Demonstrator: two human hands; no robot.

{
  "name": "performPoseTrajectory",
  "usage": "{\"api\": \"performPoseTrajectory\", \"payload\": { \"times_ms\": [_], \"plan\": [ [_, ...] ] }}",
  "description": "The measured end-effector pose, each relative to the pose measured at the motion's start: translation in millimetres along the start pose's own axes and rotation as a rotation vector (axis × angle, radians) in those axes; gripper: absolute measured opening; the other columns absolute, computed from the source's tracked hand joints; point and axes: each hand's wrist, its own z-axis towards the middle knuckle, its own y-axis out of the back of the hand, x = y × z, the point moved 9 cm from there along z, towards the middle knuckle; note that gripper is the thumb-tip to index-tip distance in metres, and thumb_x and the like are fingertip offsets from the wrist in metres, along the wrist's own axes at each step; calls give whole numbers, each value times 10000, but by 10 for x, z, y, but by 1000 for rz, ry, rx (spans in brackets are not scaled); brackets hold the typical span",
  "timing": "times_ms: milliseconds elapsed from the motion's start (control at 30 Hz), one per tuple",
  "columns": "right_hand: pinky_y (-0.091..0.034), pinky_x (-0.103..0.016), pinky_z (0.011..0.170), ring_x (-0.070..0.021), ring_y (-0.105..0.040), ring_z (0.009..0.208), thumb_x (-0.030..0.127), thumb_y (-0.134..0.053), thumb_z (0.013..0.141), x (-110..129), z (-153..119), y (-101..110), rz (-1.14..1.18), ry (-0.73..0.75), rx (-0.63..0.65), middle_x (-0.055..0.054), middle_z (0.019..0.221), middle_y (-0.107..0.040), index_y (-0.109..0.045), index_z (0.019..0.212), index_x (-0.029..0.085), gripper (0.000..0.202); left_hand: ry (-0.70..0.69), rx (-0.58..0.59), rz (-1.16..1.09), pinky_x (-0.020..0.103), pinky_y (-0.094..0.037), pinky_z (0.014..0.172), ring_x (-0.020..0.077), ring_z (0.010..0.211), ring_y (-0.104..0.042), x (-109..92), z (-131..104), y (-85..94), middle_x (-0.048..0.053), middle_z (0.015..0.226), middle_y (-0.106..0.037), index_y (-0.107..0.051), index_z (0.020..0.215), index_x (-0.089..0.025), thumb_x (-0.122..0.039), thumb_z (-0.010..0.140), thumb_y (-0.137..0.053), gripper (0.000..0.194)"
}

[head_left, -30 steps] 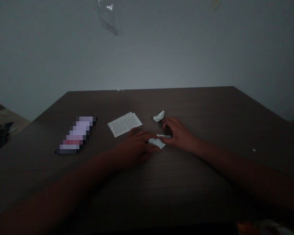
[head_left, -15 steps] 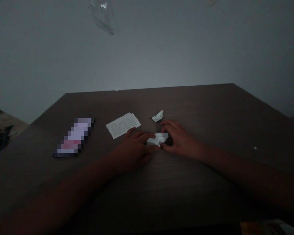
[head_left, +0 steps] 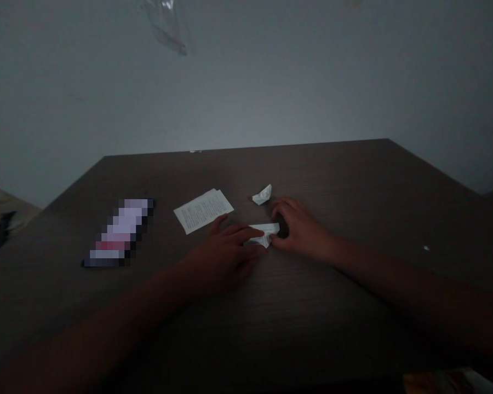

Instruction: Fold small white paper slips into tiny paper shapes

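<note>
A small folded piece of printed white paper (head_left: 267, 230) lies on the dark table between my hands. My left hand (head_left: 230, 249) presses on its left part, index finger across the top and thumb along the near edge. My right hand (head_left: 298, 227) is curved at its right end, with the thumb touching the lower right edge and the index finger bent above, apart from the paper. Just beyond the hands sits a small folded paper boat-like shape (head_left: 262, 195). Flat printed sheets (head_left: 203, 211) rest to the left, partly overlapping one another.
A phone (head_left: 121, 230) with a blurred screen lies on the left of the table (head_left: 332, 175). A tiny white scrap (head_left: 426, 248) is on the right. Behind the table stands a pale wall with a clear plastic bag (head_left: 166, 24) on it.
The folded paper's upper flap looks flatter and its right end straighter. My left index finger reaches further across it, and my right fingers have shifted slightly. The whole view has moved a little.
</note>
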Motion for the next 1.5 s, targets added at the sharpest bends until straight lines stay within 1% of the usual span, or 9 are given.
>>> {"api": "performPoseTrajectory", "payload": {
  "times_ms": [267,400,500,667,867,1033,1200,1300,1500],
  "plan": [
    [-610,-591,1106,-398,-721,1236,302,-862,860,-242,62,111,-70,-75,-28,-135,1264,-740,-653,1078,265,304,-15,-9,26,862,-233,1388,393,1550,-653,-18,-2,24,116,1668,-724,-813,1428,-292,-250,1128,-685,329],
    [-612,-587,1094,-393,-722,1236,306,-860,864,-273,70,125,-81,-64,-42,-125,1247,-740,-660,1072,270,292,-34,-36,74,830,-241,1409,385,1531,-664,-44,-21,18,103,1659,-732,-814,1457,-306,-279,1142,-675,345],
    [-608,-592,1108,-400,-713,1277,313,-839,888,-238,58,128,-75,-66,-38,-142,1286,-732,-674,1102,260,275,-44,-55,111,802,-263,1414,378,1511,-673,-74,-29,10,103,1661,-726,-807,1490,-319,-318,1155,-667,363],
    [-597,-608,1143,-419,-694,1345,345,-853,906,-56,4,79,-72,-29,2,-158,1367,-725,-672,1136,256,306,-50,-80,154,773,-298,1406,375,1504,-669,-110,-21,-24,123,1653,-710,-776,1548,-341,-337,1136,-722,416],
    [-595,-619,1145,-423,-689,1355,349,-901,873,124,-71,23,-54,16,36,-149,1399,-731,-660,1154,262,381,-56,-62,96,856,-322,1359,431,1505,-679,-133,-21,-22,164,1663,-700,-773,1539,-291,-300,1137,-710,407],
    [-581,-616,1163,-430,-671,1400,363,-924,850,179,-97,29,-35,2,52,-147,1428,-726,-671,1173,270,421,-31,-23,32,802,-288,1409,401,1543,-665,-114,-22,6,134,1710,-694,-784,1488,-280,-296,1118,-688,382],
    [-573,-640,1161,-439,-676,1379,352,-908,843,199,-102,24,-30,-6,61,-165,1433,-725,-661,1169,260,419,5,-28,-34,719,-396,1363,384,1497,-704,-67,-18,53,122,1679,-728,-752,1508,-214,-228,1080,-645,441],
    [-579,-632,1157,-439,-680,1370,337,-907,836,169,-90,10,-24,-16,63,-157,1403,-733,-654,1148,264,408,15,-34,-31,687,-418,1352,377,1490,-709,-48,-15,54,104,1659,-743,-738,1524,-197,-222,1089,-609,454],
    [-578,-630,1166,-440,-685,1368,367,-904,871,129,-78,9,-41,-27,46,-149,1362,-733,-656,1130,264,373,24,-6,-21,708,-405,1346,387,1513,-684,-19,-3,-19,126,1675,-727,-709,1572,-223,-242,1053,-641,524]
  ]
}}
